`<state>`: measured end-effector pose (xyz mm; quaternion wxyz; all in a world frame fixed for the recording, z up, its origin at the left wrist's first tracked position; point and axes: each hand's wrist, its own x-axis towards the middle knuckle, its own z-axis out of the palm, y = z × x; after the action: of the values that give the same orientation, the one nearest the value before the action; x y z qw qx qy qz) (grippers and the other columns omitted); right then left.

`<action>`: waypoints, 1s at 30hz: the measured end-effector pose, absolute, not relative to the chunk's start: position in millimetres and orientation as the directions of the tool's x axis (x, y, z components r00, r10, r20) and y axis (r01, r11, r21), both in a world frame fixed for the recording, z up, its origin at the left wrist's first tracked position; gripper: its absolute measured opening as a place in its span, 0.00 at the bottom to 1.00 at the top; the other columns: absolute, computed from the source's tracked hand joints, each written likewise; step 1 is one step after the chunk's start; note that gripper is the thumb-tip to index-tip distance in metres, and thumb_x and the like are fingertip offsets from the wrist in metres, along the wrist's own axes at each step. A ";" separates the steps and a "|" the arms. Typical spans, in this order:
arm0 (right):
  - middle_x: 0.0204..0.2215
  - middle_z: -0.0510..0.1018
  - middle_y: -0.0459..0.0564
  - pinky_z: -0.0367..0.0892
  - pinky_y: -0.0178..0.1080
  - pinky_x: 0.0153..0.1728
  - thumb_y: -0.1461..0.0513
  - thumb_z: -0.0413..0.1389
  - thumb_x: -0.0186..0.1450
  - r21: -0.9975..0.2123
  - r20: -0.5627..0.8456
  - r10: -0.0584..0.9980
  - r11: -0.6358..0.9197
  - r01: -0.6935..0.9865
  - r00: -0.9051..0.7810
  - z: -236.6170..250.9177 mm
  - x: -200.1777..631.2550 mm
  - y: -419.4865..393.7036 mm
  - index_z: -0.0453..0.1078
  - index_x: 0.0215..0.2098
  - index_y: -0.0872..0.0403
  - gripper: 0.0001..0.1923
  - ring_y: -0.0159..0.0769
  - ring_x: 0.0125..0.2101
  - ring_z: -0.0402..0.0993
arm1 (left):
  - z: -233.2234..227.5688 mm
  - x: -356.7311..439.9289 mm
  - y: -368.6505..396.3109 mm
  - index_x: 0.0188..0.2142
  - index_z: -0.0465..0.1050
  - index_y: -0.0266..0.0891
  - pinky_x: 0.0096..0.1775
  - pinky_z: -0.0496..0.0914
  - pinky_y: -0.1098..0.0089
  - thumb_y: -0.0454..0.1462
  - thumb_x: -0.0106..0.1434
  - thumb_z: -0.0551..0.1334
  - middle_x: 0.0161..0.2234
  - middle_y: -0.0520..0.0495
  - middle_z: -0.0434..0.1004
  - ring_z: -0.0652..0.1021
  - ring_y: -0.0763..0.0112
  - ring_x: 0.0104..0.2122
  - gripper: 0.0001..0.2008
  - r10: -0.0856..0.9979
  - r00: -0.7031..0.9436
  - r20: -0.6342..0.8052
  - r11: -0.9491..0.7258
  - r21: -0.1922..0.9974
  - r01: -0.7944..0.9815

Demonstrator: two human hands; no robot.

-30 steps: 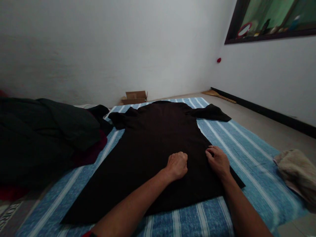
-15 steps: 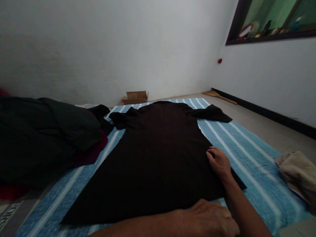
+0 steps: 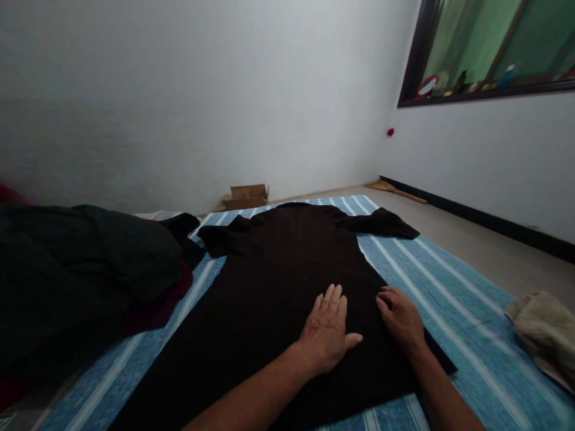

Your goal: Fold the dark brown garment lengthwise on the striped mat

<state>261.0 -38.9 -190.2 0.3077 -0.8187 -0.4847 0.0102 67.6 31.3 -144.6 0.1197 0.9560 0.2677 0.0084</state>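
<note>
A black short-sleeved shirt (image 3: 287, 263) lies spread out in front of me, collar end far away and hem towards me. My left hand (image 3: 330, 332) is open and lies palm down on the lower part of the shirt, thumb spread to the right. At the shirt's right side edge is my right hand (image 3: 402, 317), its fingers bent and together against the cloth; the fingertips are partly hidden. Beneath the shirt is a blue sheet with white stripes (image 3: 453, 305).
A heap of dark clothes (image 3: 90, 269) with a maroon piece rises on the left. On the right lies a crumpled beige cloth (image 3: 541, 332). A cardboard box (image 3: 245, 196) stands against the back wall, and a window (image 3: 485, 51) is at upper right.
My left hand has moved forward from the near hem onto the shirt and now lies flat, fingers extended. My right hand stays at the side edge. The view has tilted up slightly.
</note>
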 end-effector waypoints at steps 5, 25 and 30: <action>0.46 0.73 0.52 0.61 0.43 0.49 0.58 0.46 0.63 -0.500 0.272 0.809 -0.343 0.795 0.521 -187.5 258.1 -38.6 0.74 0.35 0.54 0.16 0.41 0.47 0.68 | -166.3 62.3 38.1 0.64 0.41 0.33 0.62 0.41 0.55 0.58 0.62 0.43 0.66 0.39 0.33 0.38 0.60 0.64 0.41 0.478 0.873 -0.102 -0.838 0.247 0.487; 0.45 0.75 0.53 0.63 0.46 0.49 0.60 0.47 0.62 -0.511 0.362 0.770 -0.308 0.803 0.526 -192.1 254.1 -34.8 0.75 0.34 0.52 0.14 0.42 0.47 0.70 | -150.0 115.2 137.3 0.63 0.46 0.30 0.60 0.42 0.51 0.57 0.62 0.41 0.65 0.36 0.38 0.41 0.55 0.64 0.40 0.740 0.662 -0.118 -0.654 0.101 0.749; 0.45 0.74 0.56 0.63 0.46 0.49 0.60 0.46 0.63 -0.482 0.393 0.730 -0.355 0.801 0.560 -193.7 249.1 -35.0 0.74 0.35 0.55 0.15 0.44 0.47 0.69 | -150.1 113.1 135.8 0.63 0.47 0.32 0.60 0.42 0.50 0.57 0.63 0.41 0.65 0.36 0.38 0.41 0.55 0.64 0.38 0.727 0.675 -0.125 -0.668 0.102 0.737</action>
<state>249.1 -35.0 -193.7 0.3246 -0.8213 -0.4659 -0.0550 113.1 135.8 -150.1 0.0722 0.9124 0.4012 -0.0370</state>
